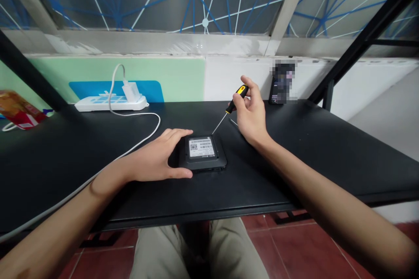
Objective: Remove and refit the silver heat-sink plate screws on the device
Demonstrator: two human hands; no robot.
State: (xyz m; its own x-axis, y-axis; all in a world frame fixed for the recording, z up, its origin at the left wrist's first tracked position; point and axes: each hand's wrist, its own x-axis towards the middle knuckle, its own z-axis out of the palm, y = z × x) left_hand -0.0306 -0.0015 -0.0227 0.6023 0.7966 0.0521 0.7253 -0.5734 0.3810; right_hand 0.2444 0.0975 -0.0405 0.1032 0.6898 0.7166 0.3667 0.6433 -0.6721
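Note:
A flat black device with rounded corners lies on the black table, a white label with a QR code facing up. My left hand grips it from the left, fingers along its far edge and thumb at its near edge. In my right hand is a screwdriver with a black and yellow handle, tilted over to the right. Its thin shaft reaches down to the device's far right corner by the label; whether a screw sits under the tip cannot be made out.
A thin metal rod lies beside my right hand, partly hidden by it. At the back stand a white power strip with a plugged-in charger and a dark, blurred-out object. A white cable crosses the left side near a colourful packet.

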